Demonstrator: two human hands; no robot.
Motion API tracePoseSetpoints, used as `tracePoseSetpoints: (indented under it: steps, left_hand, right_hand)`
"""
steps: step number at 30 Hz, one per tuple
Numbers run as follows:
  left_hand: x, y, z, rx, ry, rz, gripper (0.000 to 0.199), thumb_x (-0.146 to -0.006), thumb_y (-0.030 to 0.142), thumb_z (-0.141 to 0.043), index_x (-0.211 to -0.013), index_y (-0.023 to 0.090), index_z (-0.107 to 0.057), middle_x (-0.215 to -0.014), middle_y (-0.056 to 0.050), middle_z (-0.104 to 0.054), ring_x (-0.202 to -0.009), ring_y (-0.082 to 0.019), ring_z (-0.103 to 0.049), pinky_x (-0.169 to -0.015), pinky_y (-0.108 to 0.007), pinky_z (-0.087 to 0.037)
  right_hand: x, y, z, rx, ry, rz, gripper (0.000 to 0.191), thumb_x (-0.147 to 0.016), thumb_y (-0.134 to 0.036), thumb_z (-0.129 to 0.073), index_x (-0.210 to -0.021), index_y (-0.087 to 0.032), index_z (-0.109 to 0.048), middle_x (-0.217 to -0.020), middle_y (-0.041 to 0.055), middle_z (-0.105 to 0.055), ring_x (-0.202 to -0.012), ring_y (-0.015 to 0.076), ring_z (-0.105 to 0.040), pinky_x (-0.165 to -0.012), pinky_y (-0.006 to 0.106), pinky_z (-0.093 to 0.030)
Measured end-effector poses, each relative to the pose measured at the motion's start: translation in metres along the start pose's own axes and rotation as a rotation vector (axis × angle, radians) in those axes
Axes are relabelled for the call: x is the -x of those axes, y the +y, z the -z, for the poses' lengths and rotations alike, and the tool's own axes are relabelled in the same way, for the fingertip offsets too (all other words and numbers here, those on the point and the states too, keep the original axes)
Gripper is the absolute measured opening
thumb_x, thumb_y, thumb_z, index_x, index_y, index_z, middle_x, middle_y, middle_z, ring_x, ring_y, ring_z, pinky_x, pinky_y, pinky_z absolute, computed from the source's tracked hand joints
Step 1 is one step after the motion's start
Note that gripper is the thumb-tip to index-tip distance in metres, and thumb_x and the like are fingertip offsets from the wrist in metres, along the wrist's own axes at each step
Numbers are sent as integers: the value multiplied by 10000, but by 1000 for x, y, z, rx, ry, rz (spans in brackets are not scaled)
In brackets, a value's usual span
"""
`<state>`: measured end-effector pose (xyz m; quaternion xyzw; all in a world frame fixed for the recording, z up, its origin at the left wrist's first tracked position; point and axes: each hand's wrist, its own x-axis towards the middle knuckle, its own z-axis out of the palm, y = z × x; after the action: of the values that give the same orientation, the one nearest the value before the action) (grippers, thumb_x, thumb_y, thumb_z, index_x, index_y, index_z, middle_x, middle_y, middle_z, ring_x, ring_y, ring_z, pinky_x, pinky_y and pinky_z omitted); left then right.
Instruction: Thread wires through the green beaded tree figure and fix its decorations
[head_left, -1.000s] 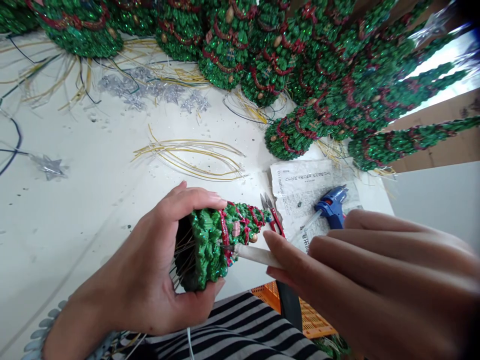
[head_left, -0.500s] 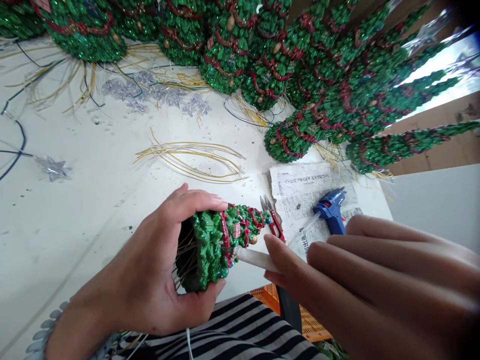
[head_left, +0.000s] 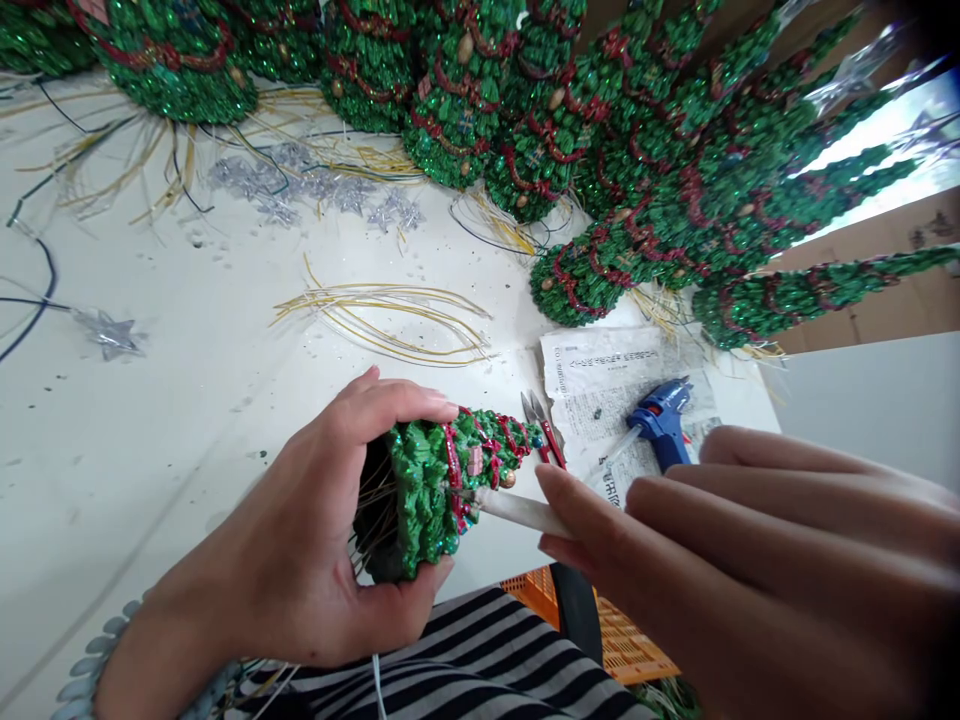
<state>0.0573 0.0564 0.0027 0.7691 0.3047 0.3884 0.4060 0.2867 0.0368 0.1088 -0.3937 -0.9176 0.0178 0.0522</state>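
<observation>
My left hand (head_left: 300, 540) is wrapped around the wide base of a small green Christmas tree ornament (head_left: 424, 500), which lies on its side with its tip to the right. Red garlands, a pink gift and tiny baubles decorate it. Thin wires (head_left: 376, 505) show inside its hollow, dark base. Between thumb and fingers, my right hand (head_left: 675, 540) grips a white-handled pointed tool (head_left: 521, 510). Its thin dark tip meets the tree's side near the lowest red garland; whether it goes in, I cannot tell.
Red-handled thread snips (head_left: 551, 435) and a blue glue gun (head_left: 664, 420) lie on or beside newspaper (head_left: 585, 365). Yellow and clear wires (head_left: 390, 290) lie on the white table (head_left: 187, 350). Clear stars (head_left: 337, 190) and many decorated trees (head_left: 457, 110) stand behind. An orange crate (head_left: 630, 640) is below.
The white-handled tool and my right hand have shifted very slightly to the right. My left hand still holds the tree ornament in nearly the same place.
</observation>
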Motion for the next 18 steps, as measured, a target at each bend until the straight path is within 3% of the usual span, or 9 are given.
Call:
tracePoseSetpoints:
  steps: [7,13,18]
  left_hand:
    - [0,-1,0,3,3,-5,816,-699,104,-679,-1417,209,-305,-1292,-92,-539,-1235,-245,-538,-1281,-465,-224]
    - [0,1,-1,2,7,23,847,-696,117,-688,-1431,262,-294,-1278,-84,-560,-1206,-277,-560,-1259,-575,-240]
    - [1,-1,-3,24,48,-2,844,-675,83,-685,-1424,230,-325,-1261,-65,-557,-1198,-244,-548,-1264,-457,-247]
  right_hand:
    - [0,-3,0,1,5,-5,99,-962,-170,-555,-985,-145,-648,-530,-40,-481,-499,149,-327,-529,382,-206]
    - [-3,-4,-1,19,13,-30,136,-969,-163,-521,-977,-167,-657,-533,-25,-532,-490,161,-395,-529,392,-257]
    - [-5,-1,6,-33,27,1,149,-948,-142,-509,-930,-218,-635,-601,-19,-629,-471,148,-419,-533,372,-305]
